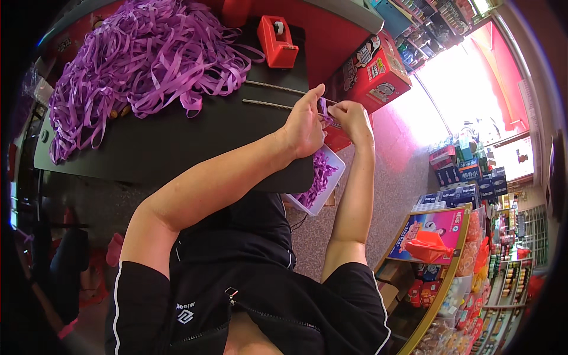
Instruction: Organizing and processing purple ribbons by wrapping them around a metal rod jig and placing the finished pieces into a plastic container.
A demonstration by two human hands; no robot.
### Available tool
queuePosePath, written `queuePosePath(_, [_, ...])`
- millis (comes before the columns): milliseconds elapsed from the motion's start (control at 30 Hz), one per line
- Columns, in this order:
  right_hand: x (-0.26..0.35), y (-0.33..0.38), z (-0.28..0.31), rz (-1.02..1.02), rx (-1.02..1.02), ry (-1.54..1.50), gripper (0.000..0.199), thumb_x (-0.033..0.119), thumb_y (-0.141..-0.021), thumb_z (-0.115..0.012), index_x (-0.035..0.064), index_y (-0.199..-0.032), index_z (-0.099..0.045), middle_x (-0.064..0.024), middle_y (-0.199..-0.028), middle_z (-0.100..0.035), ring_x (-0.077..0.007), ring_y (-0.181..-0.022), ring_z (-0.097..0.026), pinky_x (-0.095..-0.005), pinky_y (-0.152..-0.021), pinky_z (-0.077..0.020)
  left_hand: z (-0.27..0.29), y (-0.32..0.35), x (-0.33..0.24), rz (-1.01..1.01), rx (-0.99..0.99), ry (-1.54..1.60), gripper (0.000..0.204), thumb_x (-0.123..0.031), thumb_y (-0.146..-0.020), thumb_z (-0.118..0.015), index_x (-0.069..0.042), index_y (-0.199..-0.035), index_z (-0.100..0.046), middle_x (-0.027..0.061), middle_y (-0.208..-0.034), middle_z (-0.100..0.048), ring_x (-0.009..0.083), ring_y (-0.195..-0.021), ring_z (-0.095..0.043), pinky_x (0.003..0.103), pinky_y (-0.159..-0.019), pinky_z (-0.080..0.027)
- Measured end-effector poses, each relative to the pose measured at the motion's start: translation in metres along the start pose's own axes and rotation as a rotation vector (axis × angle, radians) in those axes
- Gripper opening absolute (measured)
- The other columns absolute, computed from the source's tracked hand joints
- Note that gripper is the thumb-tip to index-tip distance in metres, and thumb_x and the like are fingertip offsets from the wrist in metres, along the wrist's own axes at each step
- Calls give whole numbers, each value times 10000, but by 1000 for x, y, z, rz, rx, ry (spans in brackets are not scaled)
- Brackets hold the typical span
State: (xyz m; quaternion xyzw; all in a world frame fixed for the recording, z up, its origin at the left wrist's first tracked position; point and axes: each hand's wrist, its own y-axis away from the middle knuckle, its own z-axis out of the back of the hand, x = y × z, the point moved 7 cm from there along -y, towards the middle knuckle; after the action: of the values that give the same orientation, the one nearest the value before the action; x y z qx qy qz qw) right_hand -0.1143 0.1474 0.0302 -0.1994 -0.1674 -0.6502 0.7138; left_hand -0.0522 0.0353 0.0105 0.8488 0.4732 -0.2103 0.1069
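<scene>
Two thin twisted rods (269, 87) run side by side over the right end of the dark table (207, 139). At their right end, my left hand (306, 124) is closed round them with its thumb raised; its fingertips are partly hidden. A short loop of purple ribbon (323, 107) lies across the rods between my hands. Just to the right, my right hand (353, 120) pinches the ribbon between thumb and fingers. Below my hands, a white plastic bin (337, 171) holds many small purple ribbon pieces (319, 177).
A large tangled heap of purple ribbon (148, 59) covers the table's far left. Beside it stands a red tape dispenser (280, 44). A red carton (378, 74) is beyond my hands. A glass display case (426, 266) and stocked shelves (509, 278) line the right.
</scene>
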Motion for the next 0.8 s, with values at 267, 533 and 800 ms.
queuePosePath(267, [-41,-23,-22,23,82,-78,281,321,-822,-638,52,-861,-712,-140,-733,-671,-264,-713,-657,-362,-706,-478,2,2,-2,-8,-9,-10,935,-619,-859,-472,-222,-1501,79,282,-1514,65,373,-1420,-10,488,-1122,100])
queuePosePath(533, [-35,-13,-33,-87,122,-244,380,372,-843,-628,-2,-848,-698,-125,-702,-646,-187,-660,-614,-361,-674,-470,-3,1,1,-10,3,6,902,-595,-872,-475,-208,-1505,39,263,-1503,-95,344,-1365,-183,478,-1137,21])
queuePosePath(800, [-39,-6,-35,-104,247,-544,459,403,-875,-605,-39,-967,-684,-80,-858,-681,-132,-822,-596,-302,-778,-448,-7,16,-22,197,-276,-498,586,-392,-871,-593,-18,-1301,-456,220,-1316,-468,275,-1216,-458,404,-1020,-350])
